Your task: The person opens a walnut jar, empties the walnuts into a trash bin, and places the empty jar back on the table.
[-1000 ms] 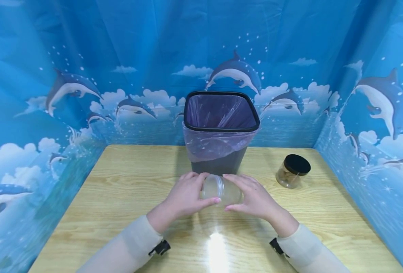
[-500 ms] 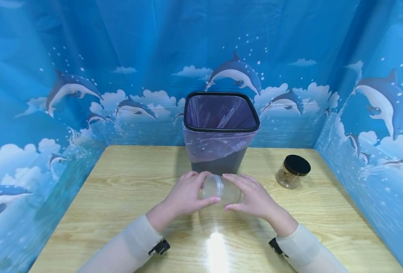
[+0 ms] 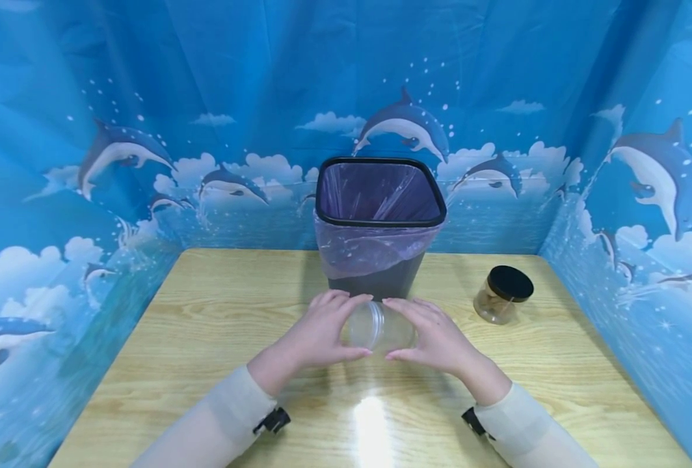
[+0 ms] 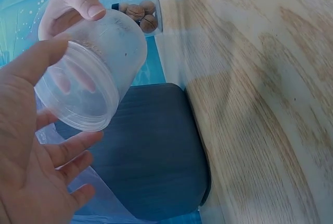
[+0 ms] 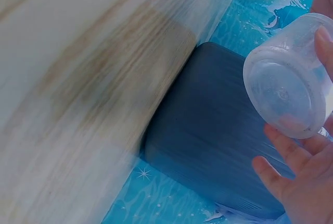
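A clear plastic jar (image 3: pixel 395 328) lies sideways in the air in front of the bin, its round bottom to the right. My right hand (image 3: pixel 439 335) grips the jar's body with thumb and fingers spread round it. My left hand (image 3: pixel 319 331) is at the ridged end (image 4: pixel 83 91), thumb and fingers parted round the rim; the thumb tip lies close to it. In the right wrist view the jar's bottom (image 5: pixel 283 96) faces the camera. Whether a clear lid covers the ridged end I cannot tell.
A dark bin (image 3: pixel 375 283) with a black rim and purple liner stands behind the hands. At the right, a small clear jar (image 3: pixel 492 305) with a black lid (image 3: pixel 510 283) holds several walnuts (image 4: pixel 138 13). Dolphin-print curtain (image 3: pixel 252 97) surrounds the wooden table (image 3: pixel 223 305).
The fingers and thumb of my left hand have spread apart round the jar's ridged end, the thumb sliding down and left. My right hand and the jar have barely moved.
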The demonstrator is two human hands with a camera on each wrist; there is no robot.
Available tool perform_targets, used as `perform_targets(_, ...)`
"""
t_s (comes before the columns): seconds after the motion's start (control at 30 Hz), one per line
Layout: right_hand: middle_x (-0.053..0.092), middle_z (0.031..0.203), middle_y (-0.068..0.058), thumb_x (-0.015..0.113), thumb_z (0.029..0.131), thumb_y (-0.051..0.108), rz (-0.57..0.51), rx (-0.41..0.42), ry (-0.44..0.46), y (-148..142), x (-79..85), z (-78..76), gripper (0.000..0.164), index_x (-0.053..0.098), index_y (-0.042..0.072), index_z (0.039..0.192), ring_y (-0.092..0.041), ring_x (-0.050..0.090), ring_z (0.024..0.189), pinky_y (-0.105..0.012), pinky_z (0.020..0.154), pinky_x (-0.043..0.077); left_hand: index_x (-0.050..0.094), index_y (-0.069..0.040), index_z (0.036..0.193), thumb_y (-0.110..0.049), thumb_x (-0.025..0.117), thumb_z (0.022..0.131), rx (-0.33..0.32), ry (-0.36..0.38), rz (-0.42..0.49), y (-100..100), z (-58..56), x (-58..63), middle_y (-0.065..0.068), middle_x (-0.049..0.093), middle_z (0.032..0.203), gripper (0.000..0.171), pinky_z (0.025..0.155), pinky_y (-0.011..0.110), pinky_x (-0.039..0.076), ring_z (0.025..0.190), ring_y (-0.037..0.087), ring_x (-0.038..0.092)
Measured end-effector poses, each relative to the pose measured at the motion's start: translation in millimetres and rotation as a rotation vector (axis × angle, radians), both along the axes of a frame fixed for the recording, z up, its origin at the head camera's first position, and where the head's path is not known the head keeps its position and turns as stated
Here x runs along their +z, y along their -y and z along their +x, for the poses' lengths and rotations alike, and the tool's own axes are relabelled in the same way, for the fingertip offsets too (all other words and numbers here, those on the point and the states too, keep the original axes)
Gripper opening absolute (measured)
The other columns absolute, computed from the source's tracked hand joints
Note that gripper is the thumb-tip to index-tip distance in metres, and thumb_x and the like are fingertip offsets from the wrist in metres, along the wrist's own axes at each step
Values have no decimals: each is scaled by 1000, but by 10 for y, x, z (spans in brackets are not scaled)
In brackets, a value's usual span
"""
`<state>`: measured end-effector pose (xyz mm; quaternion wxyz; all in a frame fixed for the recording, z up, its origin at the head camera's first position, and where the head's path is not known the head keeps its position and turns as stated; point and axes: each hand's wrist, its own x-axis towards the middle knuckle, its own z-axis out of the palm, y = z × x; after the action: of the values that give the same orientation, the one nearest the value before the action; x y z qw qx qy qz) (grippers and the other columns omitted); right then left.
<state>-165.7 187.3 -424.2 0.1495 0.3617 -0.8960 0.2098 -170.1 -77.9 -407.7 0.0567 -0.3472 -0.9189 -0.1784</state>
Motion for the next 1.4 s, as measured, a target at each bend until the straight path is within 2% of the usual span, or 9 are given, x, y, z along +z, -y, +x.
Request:
perform_targets(0.2, 60, 139, -7, 91, 65, 48, 8, -8, 13, -3, -3, 3, 95, 52, 12, 144, -29, 59, 124, -56, 107, 40, 38, -24, 154, -52, 83, 76, -46, -17, 7, 10, -3, 7, 10, 55, 140, 94, 115, 55, 25, 134, 30, 42)
perform_targets(0.37, 60, 139, -7, 92, 65, 47, 5, -11, 17, -6, -9, 0, 95, 52, 13, 144, -29, 59, 124, -57, 107, 40, 37, -24, 155, -50, 84, 75, -54, -21, 11, 10, 1, 6, 10, 53, 141, 96, 115, 56, 24, 134, 31, 41)
perform_targets(0.47, 60, 140, -6, 91, 65, 49, 7, -13, 20, -9, -9, -2, 95, 52, 13, 145, -28, 58, 125, -56, 107, 40, 33, -24, 156, -59, 78, 78, -32, -21, -2, 7, 6, 5, 9, 52, 143, 97, 115, 56, 24, 135, 29, 42)
perform_targets(0.67, 59, 141, -5, 89, 67, 51, 5, -7, 17, -7, 0, -2, 95, 51, 14, 146, -28, 58, 125, -56, 107, 40, 31, -18, 157, -80, 54, 83, 57, 10, 3, -25, 32, 10, 7, 52, 146, 100, 116, 54, 26, 135, 29, 44)
perform_targets(0.83, 59, 140, -4, 89, 67, 51, -5, 4, -3, 1, 5, -4, 95, 51, 15, 145, -26, 58, 124, -54, 106, 41, 41, -15, 152, -85, 46, 82, 150, 34, 14, -51, 49, 14, 2, 69, 118, 100, 109, 52, 37, 121, 29, 56)
perform_targets(0.93, 60, 140, -4, 90, 66, 50, -7, 8, -11, 5, 3, -4, 95, 51, 15, 145, -26, 59, 124, -54, 106, 42, 46, -14, 149, -86, 45, 82, 176, 28, 11, -60, 51, 5, -3, 70, 100, 98, 104, 51, 42, 112, 27, 60)
perform_targets(1.13, 60, 140, -5, 90, 66, 51, -5, 6, -8, 8, 4, 0, 95, 51, 15, 145, -27, 59, 123, -54, 105, 42, 50, -15, 145, -85, 46, 83, 191, 7, 2, -80, 56, -16, -8, 68, 90, 93, 97, 49, 47, 102, 24, 64)
perform_targets(1.4, 59, 140, -5, 90, 66, 50, -9, 5, 5, 14, -4, 6, 95, 51, 15, 146, -27, 58, 124, -55, 106, 42, 51, -18, 144, -84, 47, 83, 194, 18, -8, -85, 68, -11, -8, 68, 90, 90, 92, 47, 50, 95, 20, 63)
